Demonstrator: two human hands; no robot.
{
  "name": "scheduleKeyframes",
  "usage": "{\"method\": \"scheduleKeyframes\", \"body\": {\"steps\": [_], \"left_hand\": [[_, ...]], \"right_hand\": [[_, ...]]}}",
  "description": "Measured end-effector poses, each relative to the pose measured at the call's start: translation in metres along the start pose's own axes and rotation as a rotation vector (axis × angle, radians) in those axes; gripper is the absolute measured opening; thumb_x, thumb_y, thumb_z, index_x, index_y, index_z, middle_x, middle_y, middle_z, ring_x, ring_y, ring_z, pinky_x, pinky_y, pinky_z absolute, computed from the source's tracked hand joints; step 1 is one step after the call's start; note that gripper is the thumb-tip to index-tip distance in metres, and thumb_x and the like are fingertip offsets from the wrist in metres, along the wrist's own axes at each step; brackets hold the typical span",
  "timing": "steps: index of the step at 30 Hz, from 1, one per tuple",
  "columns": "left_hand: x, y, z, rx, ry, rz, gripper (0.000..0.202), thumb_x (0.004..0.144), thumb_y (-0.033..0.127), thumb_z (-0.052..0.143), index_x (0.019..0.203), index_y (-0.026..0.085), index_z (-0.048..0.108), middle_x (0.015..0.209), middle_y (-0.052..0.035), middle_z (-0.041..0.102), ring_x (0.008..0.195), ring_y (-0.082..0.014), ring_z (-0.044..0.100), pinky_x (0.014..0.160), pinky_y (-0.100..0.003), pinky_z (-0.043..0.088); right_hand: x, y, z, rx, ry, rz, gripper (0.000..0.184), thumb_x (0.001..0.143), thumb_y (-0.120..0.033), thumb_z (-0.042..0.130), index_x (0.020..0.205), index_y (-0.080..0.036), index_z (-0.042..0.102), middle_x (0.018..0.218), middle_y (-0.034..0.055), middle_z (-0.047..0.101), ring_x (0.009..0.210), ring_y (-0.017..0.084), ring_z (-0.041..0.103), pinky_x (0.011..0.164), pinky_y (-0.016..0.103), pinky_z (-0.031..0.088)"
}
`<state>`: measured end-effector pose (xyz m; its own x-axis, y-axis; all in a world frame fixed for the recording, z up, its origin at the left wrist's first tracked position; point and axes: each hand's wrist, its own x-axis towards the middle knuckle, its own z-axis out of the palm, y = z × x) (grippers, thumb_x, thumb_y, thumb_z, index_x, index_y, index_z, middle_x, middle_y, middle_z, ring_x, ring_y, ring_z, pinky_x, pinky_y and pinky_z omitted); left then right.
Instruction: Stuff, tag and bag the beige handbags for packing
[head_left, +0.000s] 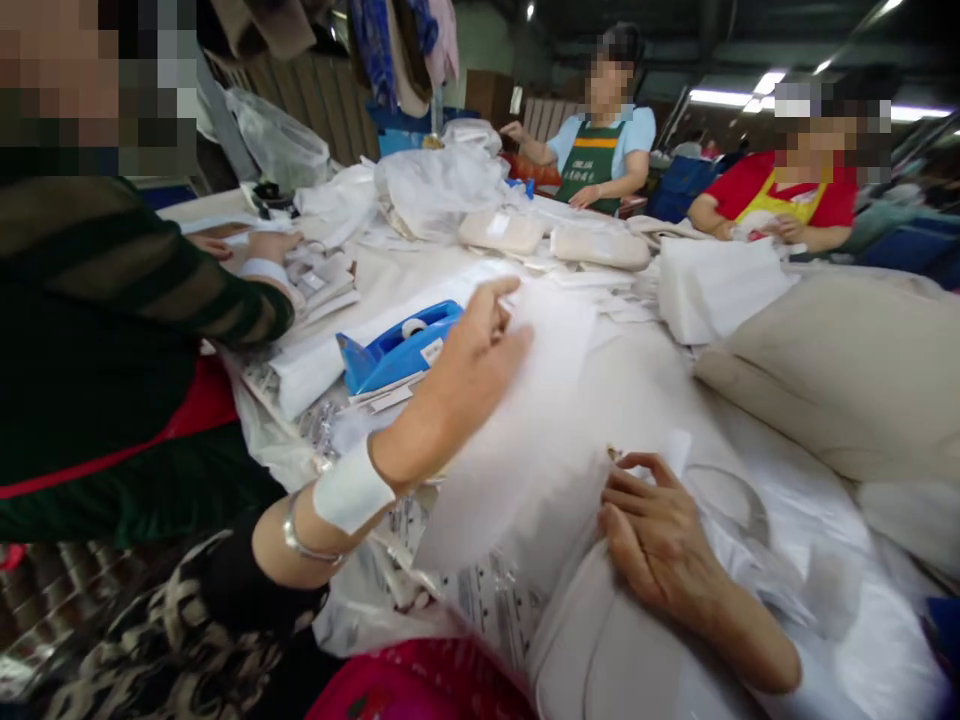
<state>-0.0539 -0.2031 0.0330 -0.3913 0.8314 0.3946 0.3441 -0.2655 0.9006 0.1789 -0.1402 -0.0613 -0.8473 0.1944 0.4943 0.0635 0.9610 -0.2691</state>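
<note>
The left hand (484,350) is pinching a thin white sheet (559,335), which is hanging beside the pale bag (600,630). The right hand's (664,530) fingers are bending together at the bag; I can't tell whether they're gripping. The sheet is looking light, floppy, easily creased; its edges are probably offering the safest hold.

My head camera looks forward and down over the table (396,266), my left hand (480,360) and right hand (666,540) close below.
</note>
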Motion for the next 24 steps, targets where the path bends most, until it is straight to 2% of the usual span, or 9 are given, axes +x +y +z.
{"method": "scheduleKeyframes", "body": {"steps": [3, 6, 10, 17, 21, 24], "left_hand": [[-0.045, -0.035, 0.013, -0.192, -0.212, -0.352, 0.062, 0.078, 0.012, 0.052, 0.136, 0.021, 0.034, 0.097, -0.0023, 0.054, 0.083, -0.0162, 0.056, 0.071, -0.029, 0.047], [-0.075, -0.057, 0.031, -0.325, -0.288, -0.516, 0.065, 0.075, 0.011, 0.055, 0.136, 0.020, 0.035, 0.092, -0.0008, 0.052, 0.077, -0.0134, 0.054, 0.065, -0.024, 0.042], [-0.092, -0.068, 0.050, -0.424, -0.393, -0.552, 0.054, 0.074, 0.010, 0.057, 0.127, 0.017, 0.047, 0.087, 0.0013, 0.050, 0.075, -0.0107, 0.050, 0.065, -0.022, 0.038], [-0.088, -0.096, 0.082, -0.497, -0.494, -0.562, 0.049, 0.070, 0.009, 0.060, 0.118, 0.014, 0.053, 0.085, 0.0003, 0.055, 0.074, -0.0124, 0.052, 0.065, -0.023, 0.039], [-0.087, -0.111, 0.114, -0.424, -0.454, -0.520, 0.050, 0.069, 0.010, 0.065, 0.118, 0.014, 0.054, 0.084, -0.0001, 0.058, 0.075, -0.0131, 0.054, 0.067, -0.024, 0.042], [-0.087, -0.115, 0.130, -0.326, -0.425, -0.436, 0.051, 0.067, 0.009, 0.065, 0.117, 0.013, 0.055, 0.090, -0.0020, 0.063, 0.083, -0.0162, 0.058, 0.074, -0.026, 0.047]], "right_hand": [[-0.003, 0.001, -0.003, 0.030, 0.008, -0.026, 0.028, 0.088, -0.003, 0.043, 0.064, -0.018, 0.046, 0.057, -0.0011, 0.051, 0.065, 0.013, 0.047, 0.085, 0.045, 0.038], [-0.005, 0.003, -0.004, 0.037, 0.005, -0.038, 0.026, 0.087, -0.002, 0.043, 0.066, -0.018, 0.048, 0.060, -0.0007, 0.053, 0.064, 0.013, 0.048, 0.086, 0.047, 0.038], [-0.006, 0.004, -0.003, 0.044, 0.016, -0.041, 0.026, 0.086, -0.002, 0.043, 0.067, -0.018, 0.049, 0.063, -0.0002, 0.056, 0.064, 0.013, 0.049, 0.086, 0.047, 0.038], [0.001, -0.009, -0.003, 0.020, 0.063, -0.043, 0.025, 0.085, -0.002, 0.044, 0.067, -0.019, 0.047, 0.057, -0.0030, 0.051, 0.061, 0.013, 0.049, 0.086, 0.043, 0.039], [0.001, -0.010, -0.003, 0.013, 0.072, -0.049, 0.026, 0.087, -0.004, 0.044, 0.066, -0.019, 0.047, 0.056, -0.0034, 0.052, 0.060, 0.012, 0.048, 0.089, 0.043, 0.040], [0.001, -0.006, 0.002, -0.014, 0.006, -0.024, 0.030, 0.091, -0.009, 0.041, 0.064, -0.018, 0.050, 0.057, -0.0028, 0.055, 0.059, 0.012, 0.049, 0.094, 0.045, 0.039]]}}
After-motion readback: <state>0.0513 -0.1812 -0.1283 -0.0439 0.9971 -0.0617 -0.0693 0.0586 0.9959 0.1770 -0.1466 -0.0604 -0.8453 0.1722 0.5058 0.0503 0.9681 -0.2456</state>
